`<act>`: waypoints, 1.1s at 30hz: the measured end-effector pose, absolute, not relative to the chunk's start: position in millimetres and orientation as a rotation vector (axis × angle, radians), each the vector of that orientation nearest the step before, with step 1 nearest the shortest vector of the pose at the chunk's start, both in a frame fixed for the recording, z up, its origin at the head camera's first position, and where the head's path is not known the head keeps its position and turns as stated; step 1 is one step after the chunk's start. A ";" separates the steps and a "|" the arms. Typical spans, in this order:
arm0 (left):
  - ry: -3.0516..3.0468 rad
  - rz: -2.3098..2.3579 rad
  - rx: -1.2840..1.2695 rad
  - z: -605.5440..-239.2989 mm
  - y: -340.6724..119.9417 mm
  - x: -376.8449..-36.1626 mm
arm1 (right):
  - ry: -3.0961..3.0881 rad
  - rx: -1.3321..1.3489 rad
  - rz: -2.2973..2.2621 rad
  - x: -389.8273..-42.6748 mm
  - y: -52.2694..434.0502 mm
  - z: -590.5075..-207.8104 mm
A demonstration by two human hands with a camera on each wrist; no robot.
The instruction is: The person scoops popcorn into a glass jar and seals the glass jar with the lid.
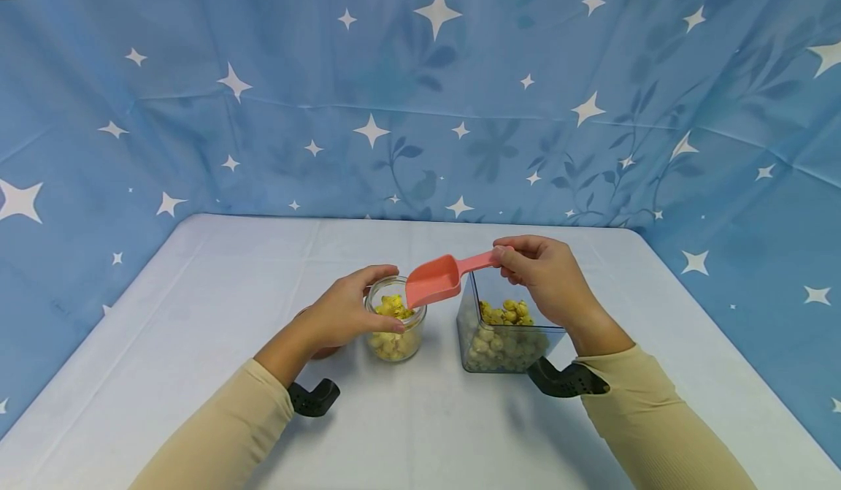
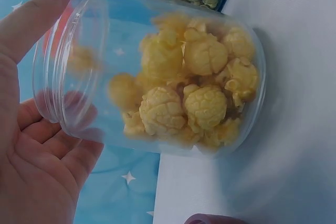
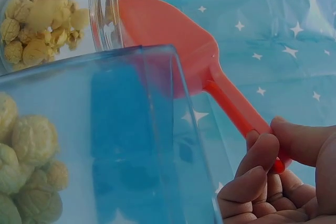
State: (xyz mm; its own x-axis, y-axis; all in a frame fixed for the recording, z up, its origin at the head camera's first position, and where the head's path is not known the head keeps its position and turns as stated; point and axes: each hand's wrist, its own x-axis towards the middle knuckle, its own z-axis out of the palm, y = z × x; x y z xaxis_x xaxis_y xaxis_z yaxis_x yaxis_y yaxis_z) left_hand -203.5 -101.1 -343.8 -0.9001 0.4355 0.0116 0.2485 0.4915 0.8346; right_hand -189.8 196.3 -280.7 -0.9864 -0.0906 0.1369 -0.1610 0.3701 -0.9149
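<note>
A small round clear jar stands on the white table, partly filled with yellow popcorn. My left hand grips the jar's side, thumb at the rim. My right hand pinches the handle end of a salmon-pink scoop. The scoop's bowl tilts down over the jar's mouth. Between my hands stands a square clear container, with popcorn in its lower part.
The white table is walled by a blue star-patterned cloth at the back and both sides. A reddish-brown object lies partly hidden behind my left wrist. Black camera mounts sit under both wrists.
</note>
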 end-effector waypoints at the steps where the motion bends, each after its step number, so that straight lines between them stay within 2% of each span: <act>1: 2.535 1.368 0.590 -343.8 -101.2 -203.5 | -2.547 0.234 1.714 -189.7 196.4 -280.7; 21: 2.529 1.357 0.566 -341.3 -100.2 -202.9 | -2.568 0.216 1.658 -188.2 201.6 -279.4; 33: 2.580 1.302 0.644 -326.2 -95.6 -203.9 | -2.476 0.218 1.783 -185.0 223.7 -275.2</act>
